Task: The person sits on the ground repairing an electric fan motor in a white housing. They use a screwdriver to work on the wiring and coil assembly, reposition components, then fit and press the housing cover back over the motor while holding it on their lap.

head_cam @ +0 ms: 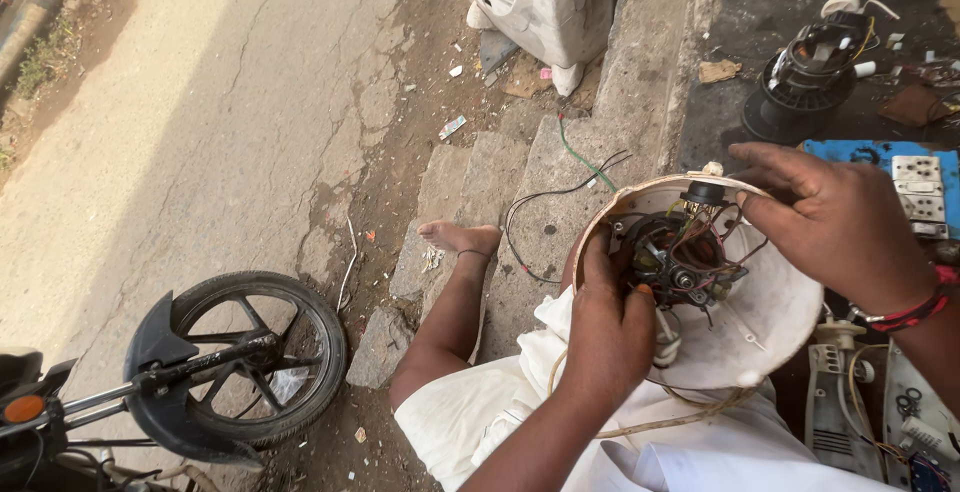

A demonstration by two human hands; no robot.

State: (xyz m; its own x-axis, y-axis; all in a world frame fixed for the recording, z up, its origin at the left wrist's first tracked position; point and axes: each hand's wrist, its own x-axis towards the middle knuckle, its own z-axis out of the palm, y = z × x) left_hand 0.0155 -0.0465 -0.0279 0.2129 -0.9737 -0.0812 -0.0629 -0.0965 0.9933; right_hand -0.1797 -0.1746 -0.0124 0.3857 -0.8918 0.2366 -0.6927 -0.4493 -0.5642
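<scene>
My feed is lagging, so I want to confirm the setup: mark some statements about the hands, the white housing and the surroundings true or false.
1. The left hand reaches into the round white housing. True.
2. The right hand rests on the motorcycle wheel. False: it grips the housing's upper rim.
3. A dark motor with red wires sits inside the housing. True.
4. The housing lies on the road. False: it is held over the person's lap.
5. A bare foot rests on the stone steps. True.
</scene>
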